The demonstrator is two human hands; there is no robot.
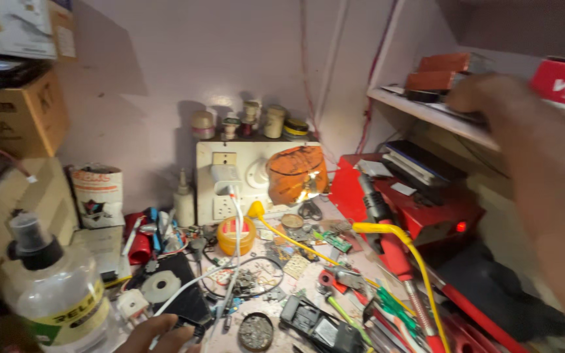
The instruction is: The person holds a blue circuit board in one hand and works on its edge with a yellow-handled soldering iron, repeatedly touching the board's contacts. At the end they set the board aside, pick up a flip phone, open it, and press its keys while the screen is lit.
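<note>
My right hand (485,95) reaches up to the white shelf (426,112) at the upper right, its fingers blurred beside flat dark items and reddish boxes (434,72); whether it grips anything is unclear. My left hand (158,336) shows only partly at the bottom edge, fingers curled next to a black device (181,287) and a white cable (220,274). A clear plastic bottle with a black cap (53,287) stands close at the lower left.
A cluttered workbench holds a white socket board (230,186), a yellow tape roll (235,234), circuit boards, screwdrivers (393,310), a red machine (420,209) and a yellow hose (400,238). Cardboard boxes (14,117) stack at the left. Small jars line the board's top.
</note>
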